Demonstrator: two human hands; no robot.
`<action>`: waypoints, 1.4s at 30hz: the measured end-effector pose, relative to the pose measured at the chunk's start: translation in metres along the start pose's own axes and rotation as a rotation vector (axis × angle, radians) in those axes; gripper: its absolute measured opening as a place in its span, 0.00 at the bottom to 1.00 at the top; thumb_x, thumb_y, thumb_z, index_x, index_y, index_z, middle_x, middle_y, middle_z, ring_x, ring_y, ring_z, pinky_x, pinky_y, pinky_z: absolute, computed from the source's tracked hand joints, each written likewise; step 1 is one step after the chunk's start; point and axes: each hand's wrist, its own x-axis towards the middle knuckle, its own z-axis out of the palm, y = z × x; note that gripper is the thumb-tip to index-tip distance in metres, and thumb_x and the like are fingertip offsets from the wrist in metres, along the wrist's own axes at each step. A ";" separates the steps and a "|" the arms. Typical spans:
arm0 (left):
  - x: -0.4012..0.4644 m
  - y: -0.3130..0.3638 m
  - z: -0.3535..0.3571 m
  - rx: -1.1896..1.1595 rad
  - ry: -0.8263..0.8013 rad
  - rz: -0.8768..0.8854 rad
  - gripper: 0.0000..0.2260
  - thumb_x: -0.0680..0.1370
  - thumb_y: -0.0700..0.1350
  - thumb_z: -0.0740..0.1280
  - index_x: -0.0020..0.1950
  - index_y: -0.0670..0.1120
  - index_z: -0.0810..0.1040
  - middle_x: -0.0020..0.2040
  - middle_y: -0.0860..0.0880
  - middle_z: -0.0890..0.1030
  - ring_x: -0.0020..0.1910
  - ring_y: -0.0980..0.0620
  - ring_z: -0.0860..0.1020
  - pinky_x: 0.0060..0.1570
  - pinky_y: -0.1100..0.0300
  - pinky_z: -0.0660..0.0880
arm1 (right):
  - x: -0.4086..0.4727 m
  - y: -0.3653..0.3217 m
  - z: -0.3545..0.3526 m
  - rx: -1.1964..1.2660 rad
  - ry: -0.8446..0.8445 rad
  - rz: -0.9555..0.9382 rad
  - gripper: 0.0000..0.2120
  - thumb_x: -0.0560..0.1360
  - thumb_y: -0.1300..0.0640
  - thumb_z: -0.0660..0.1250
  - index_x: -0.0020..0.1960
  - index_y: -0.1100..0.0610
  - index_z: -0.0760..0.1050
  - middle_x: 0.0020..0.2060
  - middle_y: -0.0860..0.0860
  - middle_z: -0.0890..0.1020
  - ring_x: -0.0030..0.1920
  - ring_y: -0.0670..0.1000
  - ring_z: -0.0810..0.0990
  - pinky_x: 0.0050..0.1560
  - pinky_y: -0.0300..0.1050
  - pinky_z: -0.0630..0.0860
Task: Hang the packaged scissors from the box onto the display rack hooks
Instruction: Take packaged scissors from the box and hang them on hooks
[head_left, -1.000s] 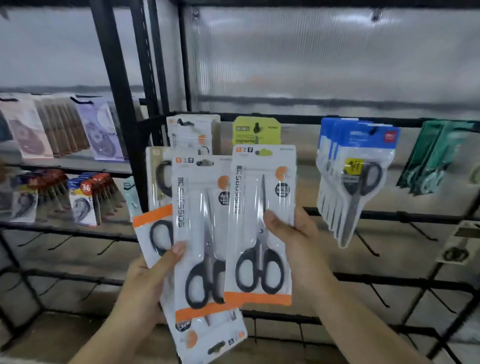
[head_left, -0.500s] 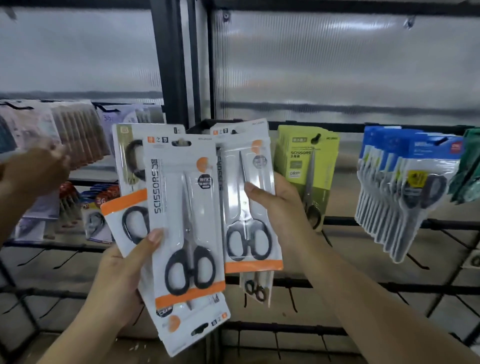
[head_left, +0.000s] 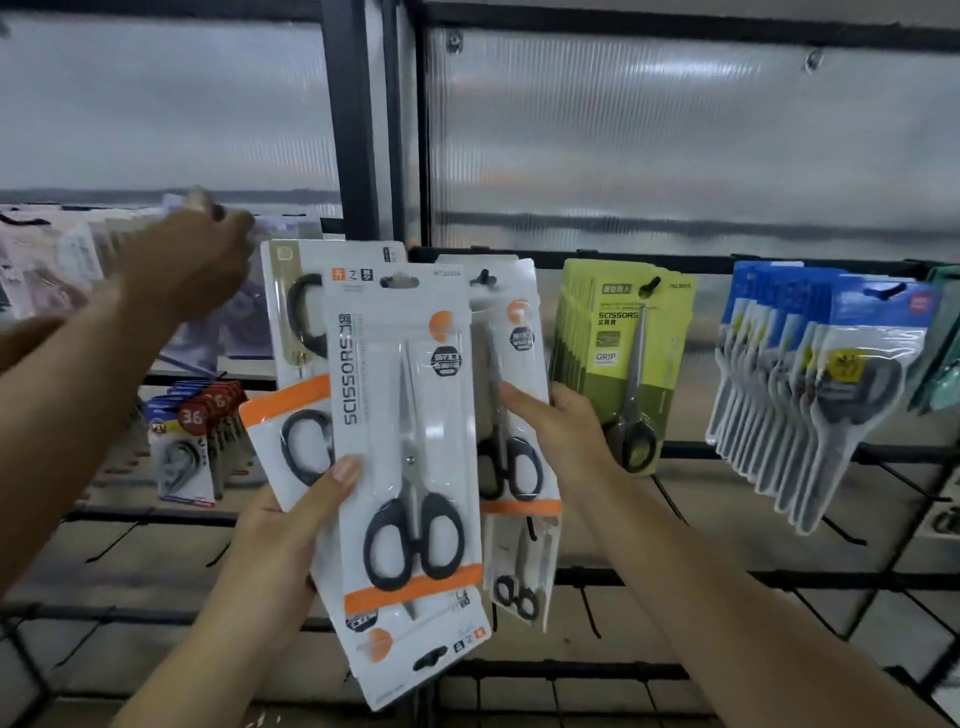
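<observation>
Left hand (head_left: 270, 540): nearest the camera, low and left of centre; its grip is clenched on a fanned stack of scissors packs (head_left: 410, 467), thumb laid across the front card.
Stack: white cards with orange bands and black-handled scissors; the front pack stands nearly upright, the ones behind splay out to the left and below.
Right hand (head_left: 563, 434): just right of the stack, grip closed on a single scissors pack (head_left: 511, 395), thumb on its front face and the other fingers hidden behind the card.
Single pack: held up against the display rack (head_left: 675, 262), its hang slot at a black hook (head_left: 484, 277) near the top rail; whether the hook passes fully through the slot cannot be told.
Small pack (head_left: 519, 571): hangs just below the right hand's pack, on a lower row.
Green scissors packs (head_left: 623, 358): hanging in a row just to the right of the right hand.
Blue-topped scissors packs (head_left: 821, 395): further right, on the same rail.
Another person's arm (head_left: 156, 291): reaches in from the left toward blurred packs on the neighbouring rack section.
Backing: ribbed translucent panel (head_left: 675, 145) behind the black frame.
</observation>
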 end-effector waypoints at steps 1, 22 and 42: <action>0.000 0.001 0.002 -0.013 -0.005 0.002 0.33 0.45 0.63 0.81 0.46 0.53 0.85 0.48 0.46 0.85 0.45 0.47 0.84 0.34 0.60 0.80 | -0.001 0.005 -0.002 -0.017 0.019 0.007 0.12 0.72 0.60 0.71 0.55 0.61 0.77 0.45 0.55 0.83 0.44 0.53 0.83 0.42 0.43 0.80; 0.016 0.013 0.025 -0.080 -0.162 -0.043 0.25 0.59 0.56 0.78 0.52 0.46 0.84 0.51 0.43 0.84 0.49 0.44 0.83 0.39 0.57 0.80 | -0.051 -0.028 0.010 0.041 -0.253 -0.210 0.10 0.73 0.65 0.69 0.50 0.53 0.78 0.44 0.48 0.85 0.46 0.48 0.84 0.50 0.45 0.80; 0.030 0.036 0.109 -0.209 0.020 0.074 0.11 0.70 0.42 0.68 0.51 0.42 0.81 0.46 0.44 0.85 0.43 0.47 0.84 0.42 0.54 0.81 | -0.037 -0.041 -0.054 -0.237 -0.105 -0.438 0.08 0.76 0.58 0.66 0.50 0.46 0.76 0.44 0.42 0.84 0.45 0.42 0.82 0.44 0.39 0.78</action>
